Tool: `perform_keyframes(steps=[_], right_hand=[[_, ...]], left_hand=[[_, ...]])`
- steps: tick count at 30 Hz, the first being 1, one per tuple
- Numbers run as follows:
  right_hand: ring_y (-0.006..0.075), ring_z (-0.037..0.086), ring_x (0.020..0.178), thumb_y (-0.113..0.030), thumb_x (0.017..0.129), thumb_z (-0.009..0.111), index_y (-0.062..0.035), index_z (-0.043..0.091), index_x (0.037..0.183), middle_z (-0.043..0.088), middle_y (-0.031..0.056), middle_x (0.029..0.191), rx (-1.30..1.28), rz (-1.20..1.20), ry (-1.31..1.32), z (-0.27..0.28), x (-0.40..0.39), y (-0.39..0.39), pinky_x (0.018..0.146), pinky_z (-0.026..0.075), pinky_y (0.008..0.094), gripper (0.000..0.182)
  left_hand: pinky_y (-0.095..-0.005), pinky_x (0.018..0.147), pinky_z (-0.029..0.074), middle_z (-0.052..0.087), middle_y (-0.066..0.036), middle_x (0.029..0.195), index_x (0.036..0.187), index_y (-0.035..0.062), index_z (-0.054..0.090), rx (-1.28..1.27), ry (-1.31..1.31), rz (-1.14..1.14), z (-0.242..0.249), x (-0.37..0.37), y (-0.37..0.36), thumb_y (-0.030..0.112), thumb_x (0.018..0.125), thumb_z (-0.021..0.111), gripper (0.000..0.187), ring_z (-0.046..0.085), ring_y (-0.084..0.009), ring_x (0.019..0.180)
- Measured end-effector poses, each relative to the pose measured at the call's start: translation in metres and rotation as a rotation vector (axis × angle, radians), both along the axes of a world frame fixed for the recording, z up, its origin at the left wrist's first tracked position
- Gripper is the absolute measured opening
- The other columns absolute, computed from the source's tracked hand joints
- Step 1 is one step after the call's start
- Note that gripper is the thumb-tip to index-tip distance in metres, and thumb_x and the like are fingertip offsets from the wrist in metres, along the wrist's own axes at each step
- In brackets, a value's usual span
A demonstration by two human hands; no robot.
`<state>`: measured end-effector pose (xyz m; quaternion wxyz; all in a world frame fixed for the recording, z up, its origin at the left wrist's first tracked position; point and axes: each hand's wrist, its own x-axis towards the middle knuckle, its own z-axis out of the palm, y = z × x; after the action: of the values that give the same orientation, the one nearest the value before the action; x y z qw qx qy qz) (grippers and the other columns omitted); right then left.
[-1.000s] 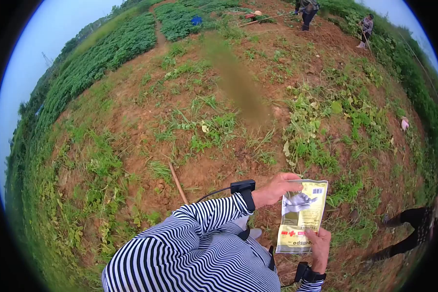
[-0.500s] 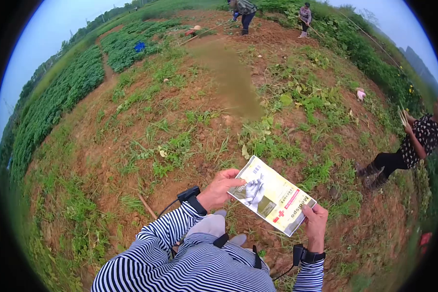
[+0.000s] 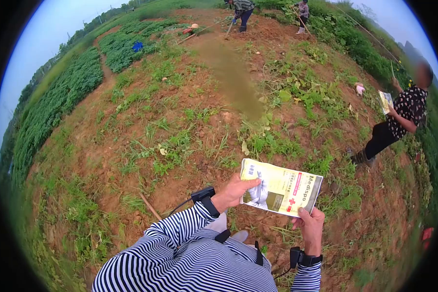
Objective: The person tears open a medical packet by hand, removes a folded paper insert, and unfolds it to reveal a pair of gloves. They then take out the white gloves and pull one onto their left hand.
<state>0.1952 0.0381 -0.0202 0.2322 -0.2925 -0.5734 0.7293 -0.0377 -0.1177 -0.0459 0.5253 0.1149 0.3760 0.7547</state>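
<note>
Left hand (image 3: 232, 192), right hand (image 3: 311, 228): fingers closed on opposite ends of packet (image 3: 281, 187), thumbs on top; light, even grip should hold it flat without creasing

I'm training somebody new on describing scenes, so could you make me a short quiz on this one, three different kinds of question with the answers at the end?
1. True or false: only the left hand holds the packet.
2. The person at the far right wears a top that is: a) plain white; b) dark with pale spots; c) bright yellow.
3. Fill in the blank: the large brand word printed on the packet in the hands reads ____.

Key: 1. False, the fingers of the right hand grip it too; 2. b; 3. Medispo.
</note>
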Motion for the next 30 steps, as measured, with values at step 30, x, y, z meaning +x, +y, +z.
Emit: perform_keyframes(steps=[30], right_hand=[[0.0075,0.056,0.051,-0.019,0.092,0.065,0.0041,0.068,0.094,0.063,0.0035,0.066,0.219,0.186,-0.014,0.064,-0.025,0.011,0.044,0.045,0.0207,0.024]], left_hand=[[-0.0275,0.083,0.054,0.068,-0.009,0.110,0.120,-0.0028,0.060,-0.100,0.468,-0.518,0.075,0.002,-0.006,0.013,0.090,0.065,0.033,0.065,-0.0127,0.094]])
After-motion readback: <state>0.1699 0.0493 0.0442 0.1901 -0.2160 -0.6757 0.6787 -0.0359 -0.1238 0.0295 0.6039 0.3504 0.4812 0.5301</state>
